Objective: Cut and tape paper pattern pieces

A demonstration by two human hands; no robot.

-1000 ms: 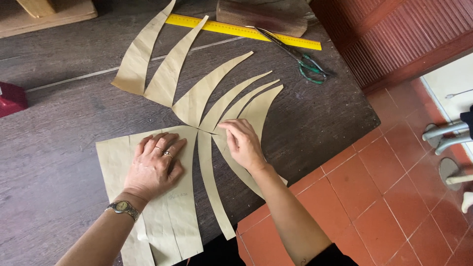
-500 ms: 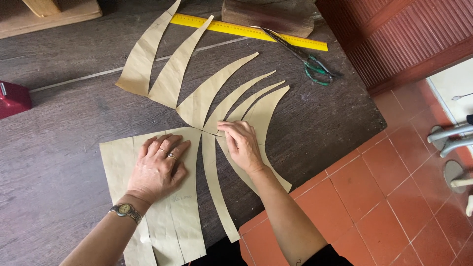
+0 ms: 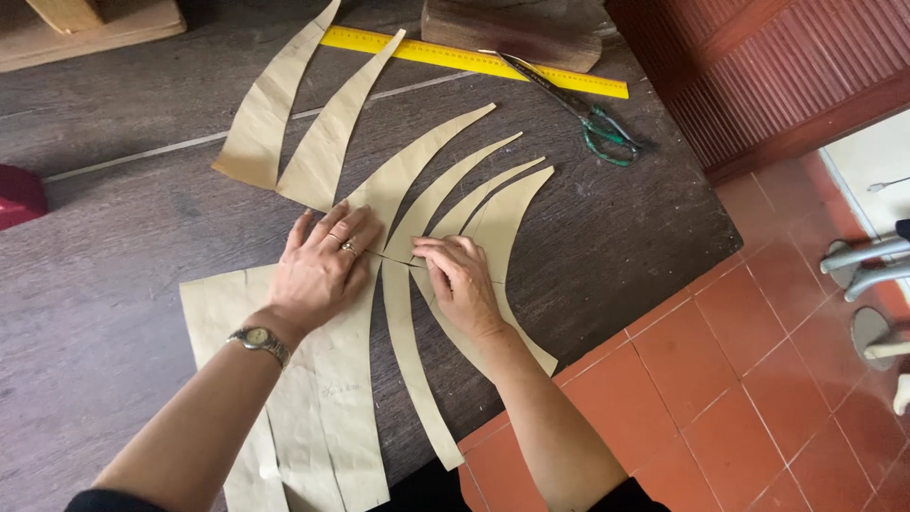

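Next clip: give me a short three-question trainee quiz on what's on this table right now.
1. True or false: the left hand lies flat on the tan paper pieces.
2. Which tool lies nearest the yellow ruler? A) scissors B) hammer C) pliers
3. What does the right hand touch?

Key:
1. True, palm down, with a wristwatch on that arm.
2. A, the green-handled scissors, blades lying across the ruler.
3. The narrow curved paper strips fanned across the dark wooden table.
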